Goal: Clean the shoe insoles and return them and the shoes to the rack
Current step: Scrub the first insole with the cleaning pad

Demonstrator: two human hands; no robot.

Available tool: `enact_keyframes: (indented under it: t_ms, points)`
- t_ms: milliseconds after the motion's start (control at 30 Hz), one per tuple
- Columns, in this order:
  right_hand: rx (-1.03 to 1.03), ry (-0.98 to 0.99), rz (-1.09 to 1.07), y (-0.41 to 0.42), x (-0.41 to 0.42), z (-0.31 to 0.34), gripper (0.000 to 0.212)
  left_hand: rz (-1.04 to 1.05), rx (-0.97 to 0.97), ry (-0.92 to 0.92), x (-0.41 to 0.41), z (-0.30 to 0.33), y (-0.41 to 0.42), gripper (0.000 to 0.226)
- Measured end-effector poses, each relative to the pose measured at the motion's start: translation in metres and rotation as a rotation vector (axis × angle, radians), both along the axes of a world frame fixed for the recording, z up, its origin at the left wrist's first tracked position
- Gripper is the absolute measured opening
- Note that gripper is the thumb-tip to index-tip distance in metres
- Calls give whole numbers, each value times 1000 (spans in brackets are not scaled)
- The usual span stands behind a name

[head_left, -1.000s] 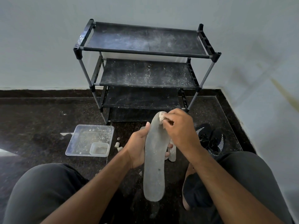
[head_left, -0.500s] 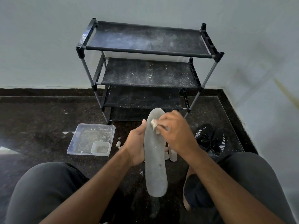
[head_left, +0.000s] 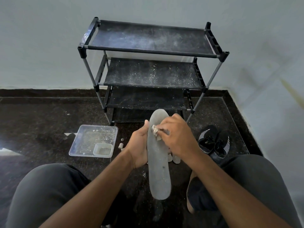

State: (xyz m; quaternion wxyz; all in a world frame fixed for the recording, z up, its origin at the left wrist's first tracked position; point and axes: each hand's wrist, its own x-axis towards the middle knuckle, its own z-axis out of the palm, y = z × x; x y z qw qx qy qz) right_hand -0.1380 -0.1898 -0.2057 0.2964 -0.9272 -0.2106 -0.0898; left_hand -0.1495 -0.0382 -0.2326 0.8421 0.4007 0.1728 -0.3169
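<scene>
head view: a grey insole point(head_left: 158, 162) is held upright-ish in front of the seated person, its toe end pointing away toward the rack point(head_left: 151, 66) and its heel end hanging low between the knees. the left hand point(head_left: 139, 148) is wrapped around the insole's left edge at mid-length, the thumb laid along the front face and the fingers curled behind it, so the insole is firmly gripped. the right hand point(head_left: 176, 137) is pressed against the upper part of the insole, with its fingers closed around a small crumpled whitish cloth point(head_left: 155, 131), which is touching the insole's face just below the toe end.

a black, multi-tier shoe rack is seen standing against the pale wall, its fabric shelves dusted with white specks. a pair of black shoes point(head_left: 213, 143) with white stripes is set on the dark speckled floor point(head_left: 41, 120) to the right of the hands, apart from the rack. a clear plastic tray point(head_left: 93, 139) is placed on the floor left of the hands, with a smaller clear container point(head_left: 102, 150) held in its near right corner. a few small pale objects point(head_left: 120, 145) are scattered just beside the tray. part of a second pale insole point(head_left: 176, 159) is glimpsed on the floor behind the held one, mostly hidden.
</scene>
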Motion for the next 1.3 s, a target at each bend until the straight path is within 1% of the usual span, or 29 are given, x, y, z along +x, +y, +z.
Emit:
enact_keyframes:
  t_ms: [67,133,200,267,300,333,400,500,567,667,733,800,867,900,933,1000,1067,1133,1200,1267,1300]
  points:
    - [5,-5,-35,4,-2,0,10,2,19,-27,1,-1,-1,72]
    - [-4,16,35,11,-9,-4,9,13,31,-21,3,0,-1,77]
    - [-47,109,155,16,-17,-7,8,28,39,-8,5,-1,0,83]
    - [-57,261,250,13,-18,-3,7,41,31,-1,6,-2,1,88]
    - [-39,312,265,9,-16,3,6,49,28,4,6,-2,2,89]
    - [-12,317,255,3,-12,7,7,59,34,3,6,-3,2,88]
    - [37,239,148,-7,-4,16,9,62,45,-15,5,-3,1,85]
    - [86,125,-111,-18,9,17,10,12,48,-26,2,-2,-4,80]
    - [68,74,-186,-19,12,13,12,-60,51,-42,0,-1,-7,80]
    - [9,-7,-142,-15,10,7,9,-94,57,-60,-1,2,-8,79]
    - [-55,-5,-46,-11,6,4,10,-58,45,-55,0,2,-6,77]
    - [-149,112,95,-6,1,3,14,-23,59,-65,1,1,-2,78]
    - [-203,223,169,-4,-3,3,17,-16,84,-67,2,1,0,82]
    - [-203,203,173,-4,-3,4,17,-8,85,-60,2,1,0,82]
    - [-190,143,148,-4,-3,5,15,-1,83,-53,2,1,0,82]
    - [-160,-1,34,-6,0,7,10,-7,78,-49,1,0,-2,79]
    - [-164,-65,-30,-5,1,8,9,-4,93,-56,2,-2,-4,78]
    - [-241,-14,56,1,-4,4,14,1,116,-59,5,-5,-3,80]
    - [-306,116,178,7,-10,-3,14,-1,136,-33,7,-8,-1,84]
    - [-272,295,221,5,-10,-6,12,-10,143,-18,7,-9,2,86]
    - [-232,344,222,2,-8,-5,13,-18,138,-22,6,-9,2,86]
